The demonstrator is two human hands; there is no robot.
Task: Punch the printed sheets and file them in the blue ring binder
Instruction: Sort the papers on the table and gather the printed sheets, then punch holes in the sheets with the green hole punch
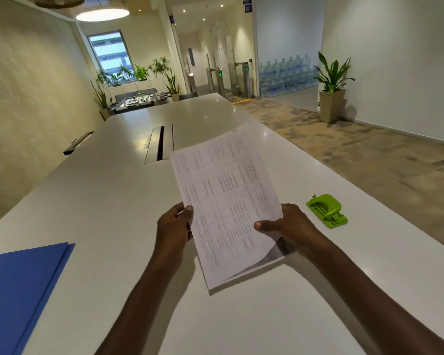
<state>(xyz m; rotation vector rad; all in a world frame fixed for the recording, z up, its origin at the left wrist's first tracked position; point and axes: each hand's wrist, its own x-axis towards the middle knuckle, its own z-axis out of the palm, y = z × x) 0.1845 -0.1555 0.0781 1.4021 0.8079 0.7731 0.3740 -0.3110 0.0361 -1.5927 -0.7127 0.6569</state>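
Currently your left hand (174, 226) and right hand (290, 226) each pinch the printed sheets (226, 201) by a side edge, above desk (100, 188) centre. Thin, floppy paper: judge it sags, so hold near edges. Green punch (327, 210) at 3 o'clock; blue ring binder (18, 290) at 8.

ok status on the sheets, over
Left hand and right hand grip printed sheets above table. Green punch untouched. Blue binder closed.
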